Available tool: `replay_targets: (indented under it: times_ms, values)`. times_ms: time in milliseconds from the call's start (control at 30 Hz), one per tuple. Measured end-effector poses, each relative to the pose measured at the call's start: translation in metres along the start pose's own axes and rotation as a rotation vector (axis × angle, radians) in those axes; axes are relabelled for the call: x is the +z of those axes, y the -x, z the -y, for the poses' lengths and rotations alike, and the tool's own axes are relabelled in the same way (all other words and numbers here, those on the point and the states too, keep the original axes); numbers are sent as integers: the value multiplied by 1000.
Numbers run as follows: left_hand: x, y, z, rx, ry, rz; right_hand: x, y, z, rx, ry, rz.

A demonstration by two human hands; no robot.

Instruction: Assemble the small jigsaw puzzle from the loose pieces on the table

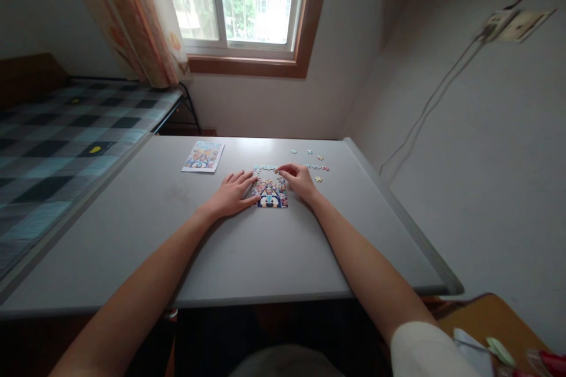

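On the counter (260, 259), my left hand (232, 193) rests spread while my right hand (299, 180) pinches. Between them lies the gapped jigsaw (269, 193); near its upper right I grip a small piece (276, 171). Pressing askew could shove the jigsaw apart.

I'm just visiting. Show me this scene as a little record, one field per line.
Left hand: flat, touching the left side of the jigsaw
Right hand: curled at its upper right; whether it holds a piece is unclear
Jigsaw: partly assembled, gap near the top
Loose pieces: on the table, right of the jigsaw
Picture sheet: back left of the jigsaw
Background: window, curtain, bed
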State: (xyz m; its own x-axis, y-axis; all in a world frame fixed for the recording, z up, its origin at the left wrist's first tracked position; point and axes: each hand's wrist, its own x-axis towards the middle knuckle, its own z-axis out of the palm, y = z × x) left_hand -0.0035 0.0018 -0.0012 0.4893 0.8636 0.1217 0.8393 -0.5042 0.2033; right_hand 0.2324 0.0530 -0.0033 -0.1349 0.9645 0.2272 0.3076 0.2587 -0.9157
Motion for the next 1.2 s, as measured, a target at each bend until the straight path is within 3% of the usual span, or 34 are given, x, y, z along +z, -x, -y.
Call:
replay_targets:
  times_ms: [533,1200]
  values:
    - [-2,0,-3,-5,-16,20,-2,-1,-6,-33,-84,-2]
    - [-1,2,0,4,-18,20,5,3,-3,-97,68,31]
